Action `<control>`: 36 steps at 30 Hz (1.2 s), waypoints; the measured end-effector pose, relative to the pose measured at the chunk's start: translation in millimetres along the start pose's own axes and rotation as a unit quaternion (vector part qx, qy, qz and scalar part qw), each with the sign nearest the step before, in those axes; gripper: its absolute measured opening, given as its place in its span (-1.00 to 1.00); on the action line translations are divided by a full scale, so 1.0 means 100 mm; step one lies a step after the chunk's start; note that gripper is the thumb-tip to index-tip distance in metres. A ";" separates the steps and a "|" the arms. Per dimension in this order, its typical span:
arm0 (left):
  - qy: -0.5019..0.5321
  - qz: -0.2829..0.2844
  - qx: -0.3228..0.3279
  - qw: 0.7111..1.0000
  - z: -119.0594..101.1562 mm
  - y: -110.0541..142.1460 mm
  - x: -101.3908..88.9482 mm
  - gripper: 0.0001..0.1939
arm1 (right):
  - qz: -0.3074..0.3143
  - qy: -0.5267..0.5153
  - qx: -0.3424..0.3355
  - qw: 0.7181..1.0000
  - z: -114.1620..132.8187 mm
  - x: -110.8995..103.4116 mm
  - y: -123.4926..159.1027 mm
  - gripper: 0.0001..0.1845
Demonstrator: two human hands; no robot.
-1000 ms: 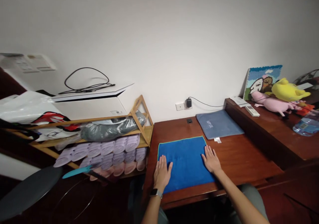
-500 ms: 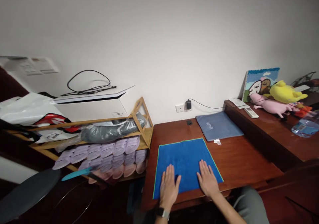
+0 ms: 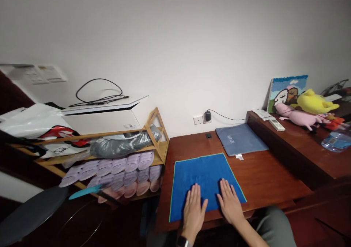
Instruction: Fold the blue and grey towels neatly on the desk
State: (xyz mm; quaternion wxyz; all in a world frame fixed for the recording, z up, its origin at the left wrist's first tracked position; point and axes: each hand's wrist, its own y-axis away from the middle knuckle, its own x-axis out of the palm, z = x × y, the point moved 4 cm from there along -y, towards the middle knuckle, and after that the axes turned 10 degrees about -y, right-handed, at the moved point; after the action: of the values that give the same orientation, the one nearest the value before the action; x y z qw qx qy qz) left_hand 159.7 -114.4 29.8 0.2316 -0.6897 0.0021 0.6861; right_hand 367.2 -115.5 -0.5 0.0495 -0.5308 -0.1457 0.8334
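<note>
A bright blue cloth [image 3: 203, 172] with a green hem lies spread flat on the dark wooden desk [image 3: 263, 173]. My left hand [image 3: 194, 210] rests palm down on the cloth's near edge, fingers stretched out. Beside it, my right hand [image 3: 229, 202] lies flat on the same edge, fingers spread, holding nothing. Behind the blue cloth sits a folded grey-blue cloth [image 3: 240, 139] with a small white tag.
A wooden rack [image 3: 156, 130] with rolled lilac slippers [image 3: 123, 168] stands left of the desk, a white box [image 3: 101, 117] and cable on top. A raised shelf at right carries plush toys [image 3: 307, 109], a remote [image 3: 276, 124] and a water bottle [image 3: 336, 139]. A wall plug [image 3: 207, 115] sits behind.
Both hands have slid from the cloth's left and right sides toward its near edge and closer together. The cloth now lies slightly nearer to me.
</note>
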 end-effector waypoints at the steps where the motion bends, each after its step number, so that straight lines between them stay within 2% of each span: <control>1: 0.011 0.014 0.028 0.999 -0.16 -0.09 0.01 -0.30 | 0.012 -0.008 -0.016 1.000 0.11 0.03 -0.04 -0.29; 3: 0.025 0.041 0.064 0.997 -0.35 -0.20 0.05 -0.32 | 0.044 -0.019 -0.036 0.998 0.24 0.09 -0.10 -0.32; 5: 0.026 0.051 0.064 0.996 -0.33 -0.19 0.12 -0.33 | 0.062 -0.018 -0.027 0.998 0.18 0.11 -0.11 -0.31; 7: 0.014 0.040 0.023 0.999 -0.10 -0.06 0.19 -0.31 | 0.060 -0.009 0.008 0.998 -0.05 0.06 -0.06 -0.28; 9: -0.005 0.016 -0.043 0.999 0.24 0.14 0.23 -0.29 | 0.050 0.003 0.045 0.998 -0.35 -0.03 0.02 -0.25; 12: -0.026 -0.014 -0.113 0.993 0.64 0.44 0.23 -0.25 | 0.049 0.017 0.073 0.996 -0.69 -0.17 0.13 -0.22; 14: -0.029 -0.018 -0.124 0.992 0.73 0.55 0.21 -0.24 | 0.058 0.023 0.080 0.995 -0.76 -0.22 0.16 -0.21; 17: -0.028 -0.016 -0.131 0.991 0.67 0.57 0.15 -0.22 | 0.082 0.034 0.102 0.991 -0.70 -0.21 0.17 -0.18; 21: -0.015 -0.017 -0.115 0.993 0.42 0.32 0.01 -0.30 | 0.071 0.055 0.115 0.989 -0.47 -0.18 0.11 -0.17; 25: 0.020 0.001 -0.026 0.999 0.06 -0.25 -0.07 -0.34 | 0.031 0.035 0.079 0.996 -0.09 -0.21 -0.17 -0.21; 27: 0.033 0.019 0.001 0.999 -0.07 -0.52 -0.02 -0.33 | 0.059 0.004 0.037 0.998 0.12 -0.17 -0.38 -0.24; 29: 0.039 0.042 0.015 0.998 -0.10 -0.68 0.08 -0.32 | 0.099 -0.017 0.010 0.995 0.25 -0.09 -0.56 -0.26; 32: 0.025 0.062 -0.018 0.998 0.13 -0.63 0.24 -0.31 | 0.115 -0.015 0.028 0.993 0.14 -0.01 -0.66 -0.25; 36: -0.025 0.040 -0.131 0.990 0.79 -0.21 0.33 -0.28 | 0.079 0.012 0.095 0.992 -0.42 -0.03 -0.51 -0.21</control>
State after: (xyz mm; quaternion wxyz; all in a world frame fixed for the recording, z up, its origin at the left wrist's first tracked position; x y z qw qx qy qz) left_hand 93.3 -59.7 9.1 0.1111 -0.6959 -0.0658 0.7064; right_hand 402.6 -60.3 1.0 0.0358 -0.5434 -0.0231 0.8384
